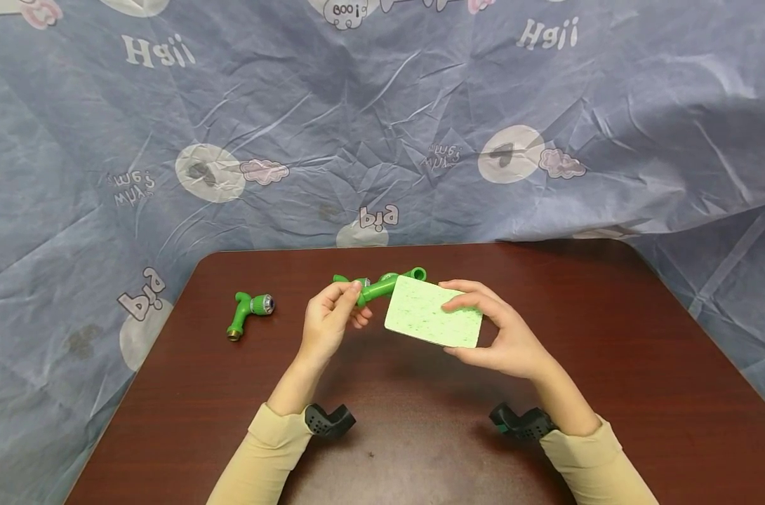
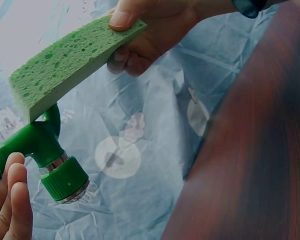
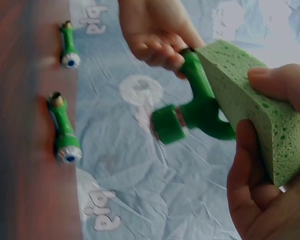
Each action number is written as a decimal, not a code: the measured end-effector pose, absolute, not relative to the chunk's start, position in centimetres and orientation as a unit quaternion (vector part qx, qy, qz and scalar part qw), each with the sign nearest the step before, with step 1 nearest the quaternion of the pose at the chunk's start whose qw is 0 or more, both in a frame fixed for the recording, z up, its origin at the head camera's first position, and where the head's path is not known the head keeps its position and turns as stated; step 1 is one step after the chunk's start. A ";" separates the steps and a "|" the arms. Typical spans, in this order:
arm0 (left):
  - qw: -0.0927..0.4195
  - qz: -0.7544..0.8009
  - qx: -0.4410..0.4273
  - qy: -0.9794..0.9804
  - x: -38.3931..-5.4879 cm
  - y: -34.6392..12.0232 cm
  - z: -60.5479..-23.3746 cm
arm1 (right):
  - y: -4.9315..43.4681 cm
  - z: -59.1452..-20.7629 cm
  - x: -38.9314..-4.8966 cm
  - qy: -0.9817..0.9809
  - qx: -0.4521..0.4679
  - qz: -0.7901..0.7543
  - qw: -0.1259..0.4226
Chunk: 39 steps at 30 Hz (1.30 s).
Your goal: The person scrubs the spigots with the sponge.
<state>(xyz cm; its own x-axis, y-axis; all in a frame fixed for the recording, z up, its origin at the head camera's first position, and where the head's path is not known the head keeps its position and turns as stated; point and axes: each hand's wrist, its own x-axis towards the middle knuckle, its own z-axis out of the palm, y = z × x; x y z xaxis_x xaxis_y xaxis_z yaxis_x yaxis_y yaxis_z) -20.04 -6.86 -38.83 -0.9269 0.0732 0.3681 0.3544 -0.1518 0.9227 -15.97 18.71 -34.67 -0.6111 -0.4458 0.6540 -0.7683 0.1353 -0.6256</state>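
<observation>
Above the table, my left hand [image 1: 324, 326] pinches one end of a green tap [image 1: 382, 287] between thumb and fingers. The tap has a ribbed green knob [image 2: 65, 180] and a curved spout. My right hand [image 1: 511, 340] grips a light green sponge [image 1: 429, 312], a thick porous block, with the thumb on one face and fingers on the other. The sponge's far end lies right against the tap's body in both wrist views. In the head view the sponge hides part of the tap.
A second green tap [image 1: 243, 312] with a brass threaded end lies on the left of the brown table [image 1: 578, 294]. Another tap [image 3: 68, 45] lies on the table beyond my left hand, partly hidden in the head view. A patterned blue-grey cloth [image 1: 357, 105] hangs behind.
</observation>
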 end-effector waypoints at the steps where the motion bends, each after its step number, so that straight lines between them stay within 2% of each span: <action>1: 0.096 -0.742 -0.165 -0.643 -20.0 -6.8 -38.9 | 18.5 -34.8 -15.9 -0.737 0.411 0.513 0.155; 10: 0.090 -0.750 -0.165 -0.635 -19.8 -6.3 -38.7 | 16.9 -35.1 -15.3 -0.747 0.419 0.503 0.117; 19: 0.090 -0.748 -0.163 -0.637 -20.1 -6.6 -38.9 | 18.1 -34.6 -15.5 -0.739 0.404 0.515 0.160; 27: 0.074 -0.748 -0.150 -0.643 -20.2 -6.5 -38.9 | 17.4 -35.0 -15.4 -0.749 0.413 0.504 0.123; 39: 0.107 -0.766 -0.138 -0.619 -20.6 -7.4 -38.6 | 19.7 -34.0 -16.0 -0.740 0.404 0.507 0.177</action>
<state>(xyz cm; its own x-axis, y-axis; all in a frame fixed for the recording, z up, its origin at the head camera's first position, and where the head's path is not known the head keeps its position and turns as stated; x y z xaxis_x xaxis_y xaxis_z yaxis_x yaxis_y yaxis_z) -20.61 -7.36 -38.64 -0.9390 0.0056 0.3438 0.3349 -0.2116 0.9182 -16.00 19.66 -34.03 -0.6108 -0.4186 0.6721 -0.7779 0.1591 -0.6079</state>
